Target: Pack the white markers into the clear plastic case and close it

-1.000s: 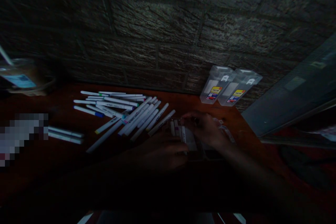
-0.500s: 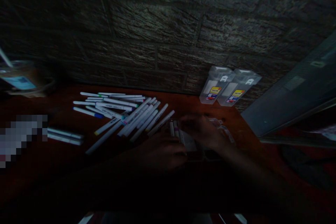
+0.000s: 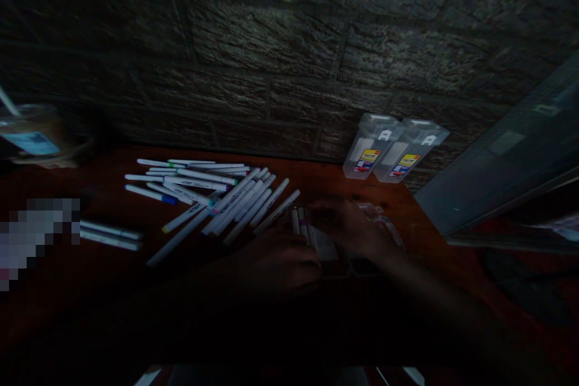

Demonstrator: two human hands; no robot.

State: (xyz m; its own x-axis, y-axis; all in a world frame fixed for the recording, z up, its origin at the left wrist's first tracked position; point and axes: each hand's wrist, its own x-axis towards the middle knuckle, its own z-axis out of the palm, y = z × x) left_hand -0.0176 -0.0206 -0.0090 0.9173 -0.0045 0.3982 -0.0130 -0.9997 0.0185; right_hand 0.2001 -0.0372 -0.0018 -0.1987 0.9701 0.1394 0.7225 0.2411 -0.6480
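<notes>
In the dim light my left hand [image 3: 287, 259] rests with bent fingers over the left side of a clear plastic case [image 3: 325, 247] lying on the table. Two white markers [image 3: 299, 223], one with a purple band, lie side by side in it, partly under my left fingers. My right hand [image 3: 348, 223] curls over the far part of the case; shadow hides its fingertips and anything in them. Just left of my hands is a loose pile of white markers [image 3: 239, 199] with coloured ends.
Two clear plastic cases [image 3: 365, 148] with yellow labels stand against the brick wall [image 3: 294, 42]. Two more markers [image 3: 111, 235] lie at left, near a blurred-out patch. A cup with a straw [image 3: 31, 129] stands far left. A grey metal panel [image 3: 493, 151] rises beyond the table's right edge.
Almost nothing differs. Both hands stay over the case, with only a slight shift of the right fingers; the marker pile is unchanged.
</notes>
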